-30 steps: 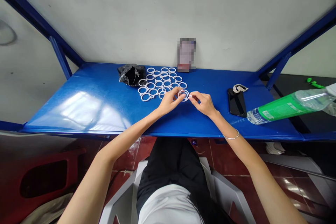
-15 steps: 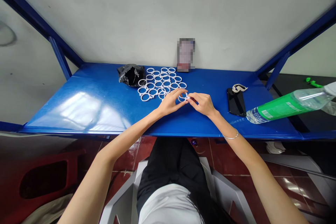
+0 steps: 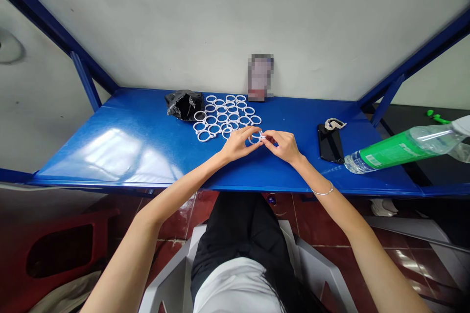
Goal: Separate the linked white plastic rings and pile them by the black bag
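A white ring with a small tab on its side is between my two hands, just above the blue table. My left hand curls around its left side, thumb and forefinger on the rim. At the tab on the right, my right hand pinches with thumb and fingertips. Beyond my left hand, several similar white rings lie spread in loose rows, some touching or overlapping. Part of the nearest ones is hidden behind my left hand.
An open black plastic bag sits left of the rings. A blurred upright panel leans on the wall. To the right are a black phone, a white curled object and a tilted green-labelled bottle. The blue table ends before my lap.
Almost nothing differs. My fingers have shifted very slightly at the ring, and the whole view has moved a touch.
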`<act>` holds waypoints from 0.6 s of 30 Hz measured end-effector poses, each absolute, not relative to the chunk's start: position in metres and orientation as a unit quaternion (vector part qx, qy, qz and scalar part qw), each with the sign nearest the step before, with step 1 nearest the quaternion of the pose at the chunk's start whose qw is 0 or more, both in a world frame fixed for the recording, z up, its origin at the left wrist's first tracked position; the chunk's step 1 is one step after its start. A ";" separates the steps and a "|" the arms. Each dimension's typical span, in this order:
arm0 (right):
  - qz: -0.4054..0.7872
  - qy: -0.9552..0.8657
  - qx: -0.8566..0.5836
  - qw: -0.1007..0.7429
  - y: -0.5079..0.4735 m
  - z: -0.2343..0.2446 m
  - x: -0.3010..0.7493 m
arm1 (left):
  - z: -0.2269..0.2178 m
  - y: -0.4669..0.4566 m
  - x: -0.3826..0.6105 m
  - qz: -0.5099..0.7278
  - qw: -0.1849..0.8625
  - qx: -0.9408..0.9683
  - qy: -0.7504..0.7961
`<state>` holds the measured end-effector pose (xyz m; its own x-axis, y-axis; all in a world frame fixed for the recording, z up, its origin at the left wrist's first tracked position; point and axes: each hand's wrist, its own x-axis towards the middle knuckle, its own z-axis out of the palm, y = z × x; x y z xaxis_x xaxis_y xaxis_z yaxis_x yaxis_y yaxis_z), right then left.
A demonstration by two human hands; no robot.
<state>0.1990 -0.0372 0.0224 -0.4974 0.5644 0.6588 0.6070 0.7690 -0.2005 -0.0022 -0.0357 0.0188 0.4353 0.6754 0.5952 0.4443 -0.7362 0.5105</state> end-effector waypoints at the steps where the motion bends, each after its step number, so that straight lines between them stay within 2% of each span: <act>1: -0.031 -0.865 -0.336 0.373 -0.037 0.022 0.199 | 0.018 -0.035 -0.002 0.415 0.139 0.834 0.334; 18: -0.001 -0.865 -0.335 0.375 -0.039 0.022 0.196 | 0.016 -0.036 -0.001 0.429 0.169 0.819 0.341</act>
<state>0.1964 -0.0389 0.0225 -0.4948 0.5781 0.6488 0.5802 0.7756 -0.2486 -0.0014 -0.0356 0.0162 0.3996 0.7039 0.5873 0.4139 -0.7102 0.5695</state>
